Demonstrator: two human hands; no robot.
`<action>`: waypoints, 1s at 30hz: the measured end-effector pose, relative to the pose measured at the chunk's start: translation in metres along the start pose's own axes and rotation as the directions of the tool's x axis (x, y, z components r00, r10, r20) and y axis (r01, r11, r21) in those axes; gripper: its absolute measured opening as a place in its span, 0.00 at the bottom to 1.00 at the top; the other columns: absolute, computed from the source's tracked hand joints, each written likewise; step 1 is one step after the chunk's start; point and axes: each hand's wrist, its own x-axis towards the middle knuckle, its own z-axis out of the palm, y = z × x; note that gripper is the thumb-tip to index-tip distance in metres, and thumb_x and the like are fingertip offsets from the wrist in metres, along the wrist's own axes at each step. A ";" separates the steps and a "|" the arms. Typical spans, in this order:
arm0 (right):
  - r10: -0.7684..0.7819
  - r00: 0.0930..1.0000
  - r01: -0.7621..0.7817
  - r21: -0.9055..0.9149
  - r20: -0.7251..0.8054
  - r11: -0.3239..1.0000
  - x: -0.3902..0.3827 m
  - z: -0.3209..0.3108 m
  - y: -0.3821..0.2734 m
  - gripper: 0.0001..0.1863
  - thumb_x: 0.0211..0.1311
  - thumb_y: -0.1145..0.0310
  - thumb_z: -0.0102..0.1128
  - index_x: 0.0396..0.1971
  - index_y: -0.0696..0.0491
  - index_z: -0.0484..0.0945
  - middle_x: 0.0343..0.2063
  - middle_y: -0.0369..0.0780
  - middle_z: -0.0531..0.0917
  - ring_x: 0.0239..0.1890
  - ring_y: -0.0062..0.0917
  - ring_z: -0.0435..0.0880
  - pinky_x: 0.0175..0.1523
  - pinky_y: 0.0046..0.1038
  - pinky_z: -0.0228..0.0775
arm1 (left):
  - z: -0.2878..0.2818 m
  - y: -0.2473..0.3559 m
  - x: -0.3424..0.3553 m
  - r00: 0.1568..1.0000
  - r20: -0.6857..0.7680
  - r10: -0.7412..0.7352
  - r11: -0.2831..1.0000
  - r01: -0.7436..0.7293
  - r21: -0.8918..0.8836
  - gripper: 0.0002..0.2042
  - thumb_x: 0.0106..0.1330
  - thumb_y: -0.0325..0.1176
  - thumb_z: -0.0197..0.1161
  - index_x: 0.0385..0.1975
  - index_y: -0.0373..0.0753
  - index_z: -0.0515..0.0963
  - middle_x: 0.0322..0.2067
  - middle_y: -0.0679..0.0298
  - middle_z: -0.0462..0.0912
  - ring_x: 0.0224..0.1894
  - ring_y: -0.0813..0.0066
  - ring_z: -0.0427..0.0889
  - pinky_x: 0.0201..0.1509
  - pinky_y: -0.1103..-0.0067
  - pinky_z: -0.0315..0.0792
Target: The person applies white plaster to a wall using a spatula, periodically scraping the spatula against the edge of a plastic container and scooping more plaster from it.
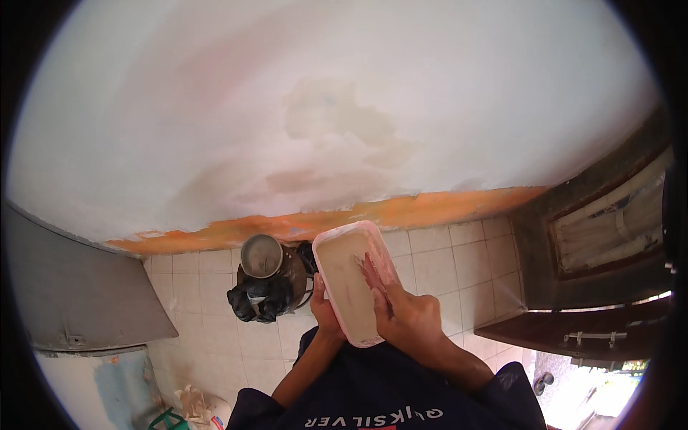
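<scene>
My left hand [327, 312] grips the left side of a pink rectangular plastic tub [381, 249], its thumb along the rim. Smooth greyish-beige paste [340, 264] fills much of the tub, with smears on the right inner wall. In my right hand [414, 321] is a putty knife [371, 275], its paste-smeared blade lying in the tub against the right side. My fingers hide part of its handle. Ahead of the tub stands a white wall [215, 107] bearing darker, damp-looking patches [330, 111] of the same beige tone.
A ragged orange strip [444, 204] runs along the wall's base above the tiled floor [215, 326]. Left of the tub, a round metal pot [261, 256] and black plastic bag [261, 299] rest on a stool-like stand. A grey panel [79, 287] is at left; a dark wooden door [580, 333] at right.
</scene>
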 end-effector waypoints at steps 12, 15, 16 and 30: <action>0.058 0.989 -0.060 -0.010 -0.137 0.998 0.012 -0.010 0.002 0.09 0.57 0.70 0.59 0.20 0.52 0.70 0.10 0.41 0.73 0.08 0.36 0.73 0.14 0.34 0.66 | -0.003 0.004 0.005 0.995 0.087 0.040 0.999 -0.042 0.017 0.28 0.72 0.53 0.42 0.61 0.37 0.65 0.58 0.54 0.72 0.58 0.58 0.73 0.64 0.64 0.66; 0.004 0.992 -0.017 -0.104 -0.125 0.994 0.015 0.002 0.005 0.10 0.57 0.70 0.61 0.19 0.54 0.72 0.08 0.41 0.72 0.09 0.35 0.74 0.14 0.33 0.65 | -0.009 0.003 0.008 0.993 0.116 0.008 0.998 0.000 -0.068 0.28 0.72 0.53 0.42 0.62 0.37 0.64 0.59 0.54 0.71 0.59 0.58 0.72 0.65 0.65 0.65; -0.016 0.994 0.004 -0.111 -0.109 0.994 0.016 0.006 0.003 0.10 0.58 0.70 0.61 0.19 0.54 0.72 0.08 0.41 0.72 0.09 0.35 0.74 0.14 0.33 0.65 | -0.009 0.002 0.008 0.999 0.041 0.019 1.000 -0.019 -0.002 0.28 0.72 0.53 0.42 0.62 0.37 0.65 0.59 0.54 0.71 0.59 0.58 0.72 0.65 0.65 0.64; 0.100 0.994 -0.083 0.250 -0.053 0.965 0.011 -0.005 -0.020 0.09 0.58 0.69 0.61 0.22 0.55 0.74 0.09 0.43 0.74 0.10 0.38 0.76 0.16 0.36 0.68 | 0.003 0.004 0.001 1.000 0.005 0.012 0.998 -0.012 -0.065 0.26 0.72 0.52 0.43 0.58 0.37 0.68 0.55 0.54 0.74 0.56 0.59 0.74 0.64 0.64 0.66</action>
